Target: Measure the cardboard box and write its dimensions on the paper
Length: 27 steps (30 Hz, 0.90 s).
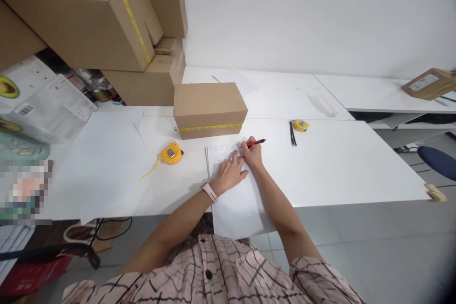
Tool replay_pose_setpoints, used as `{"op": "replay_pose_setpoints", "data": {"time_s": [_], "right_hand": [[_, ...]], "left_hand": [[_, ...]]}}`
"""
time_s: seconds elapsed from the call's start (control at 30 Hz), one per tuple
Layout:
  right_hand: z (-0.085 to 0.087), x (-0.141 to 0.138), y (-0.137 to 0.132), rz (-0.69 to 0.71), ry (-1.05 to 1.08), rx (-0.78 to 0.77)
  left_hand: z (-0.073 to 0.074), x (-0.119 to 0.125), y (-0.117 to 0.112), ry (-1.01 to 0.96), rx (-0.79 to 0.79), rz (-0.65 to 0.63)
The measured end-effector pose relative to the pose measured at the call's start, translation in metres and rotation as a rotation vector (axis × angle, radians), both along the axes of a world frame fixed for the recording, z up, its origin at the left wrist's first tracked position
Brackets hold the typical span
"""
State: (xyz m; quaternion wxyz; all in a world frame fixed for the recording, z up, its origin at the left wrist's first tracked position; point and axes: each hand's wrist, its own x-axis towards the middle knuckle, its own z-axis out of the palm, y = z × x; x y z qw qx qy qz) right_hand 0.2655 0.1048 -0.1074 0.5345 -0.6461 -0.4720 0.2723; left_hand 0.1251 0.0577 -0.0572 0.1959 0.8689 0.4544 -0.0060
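Observation:
My left hand [230, 173] lies flat with fingers spread on a white sheet of paper [233, 204] that hangs over the table's front edge. My right hand [252, 152] is closed around a red pen [256, 142], its tip touching the top of the sheet. Just behind the paper stands a small cardboard box [209, 109] with a yellow tape line stretched along its lower front side. A yellow tape measure [171, 153] lies to the left of the sheet, a short length of tape pulled out.
A second yellow tape measure [300, 126] with a black strap lies to the right on the white table [338, 166]. Large cardboard boxes [89, 23] are stacked at back left, printed boxes [46, 104] beside them. Another box [427, 83] sits far right.

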Motion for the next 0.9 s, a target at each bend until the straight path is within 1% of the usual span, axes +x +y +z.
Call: {"op": "replay_pose_setpoints", "data": {"time_s": [0.1,0.17,0.27,0.33,0.37,0.4,0.43,0.5,0.57,0.6,0.63,0.7,0.77,0.8,0.83,0.9], "right_hand": [[0.003,0.002,-0.006,-0.051,-0.044,0.052],[0.006,0.006,-0.017,0.003,-0.174,0.081],[0.008,0.017,-0.038,0.168,-0.57,0.058],[0.007,0.024,-0.051,0.224,-0.836,-0.017],[0.006,0.026,-0.057,0.24,-0.936,-0.054],[0.004,0.028,-0.061,0.248,-1.01,-0.082],[0.003,0.029,-0.064,0.258,-1.06,-0.1],[0.004,0.028,-0.068,0.271,-1.109,-0.114],[0.012,0.025,-0.067,0.269,-1.124,-0.104],[0.017,0.022,-0.066,0.264,-1.121,-0.09],[0.024,0.017,-0.064,0.262,-1.107,-0.067],[0.04,0.004,-0.059,0.282,-1.031,0.005],[0.055,-0.015,-0.055,0.336,-0.883,0.086],[0.061,-0.026,-0.053,0.365,-0.779,0.112],[0.066,-0.038,-0.051,0.394,-0.654,0.117],[0.074,-0.059,-0.047,0.459,-0.328,0.049]], "left_hand": [[-0.002,-0.001,0.001,-0.012,-0.006,0.002],[-0.003,-0.003,0.001,-0.028,-0.028,0.002],[-0.002,-0.013,-0.001,-0.13,-0.066,-0.014],[0.0,-0.03,-0.004,-0.268,-0.048,-0.001],[0.001,-0.043,-0.006,-0.339,-0.005,0.037],[0.002,-0.058,-0.008,-0.399,0.063,0.104],[0.003,-0.075,-0.009,-0.442,0.151,0.197],[0.003,-0.113,-0.008,-0.462,0.339,0.425],[0.0,-0.15,-0.002,-0.412,0.449,0.599],[-0.002,-0.165,0.002,-0.376,0.454,0.653],[-0.005,-0.178,0.008,-0.349,0.43,0.675],[-0.009,-0.194,0.019,-0.331,0.341,0.658],[-0.009,-0.2,0.028,-0.381,0.259,0.621],[-0.006,-0.199,0.03,-0.439,0.218,0.612],[-0.001,-0.196,0.029,-0.521,0.159,0.602],[0.013,-0.187,0.024,-0.741,-0.027,0.53]]}}
